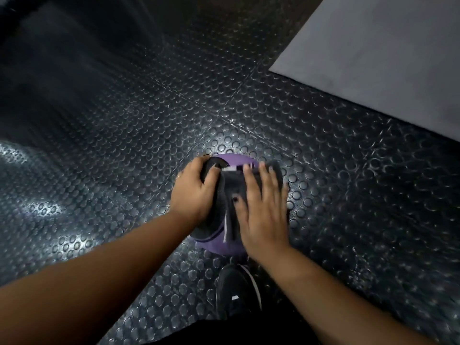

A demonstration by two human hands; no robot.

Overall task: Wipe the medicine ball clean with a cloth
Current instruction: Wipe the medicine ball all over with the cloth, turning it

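Wiping under way: right hand flat, pressing cloth on medicine ball; left hand curled round its side; next move likely needs ball turned.

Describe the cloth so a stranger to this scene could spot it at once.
On the dark studded floor, near the pale grey mat, a purple medicine ball sits between two hands. The cloth is the dark grey fabric draped over its top, under the flat right hand. Unlike the ball's black panel by the left hand, it hangs in folds.
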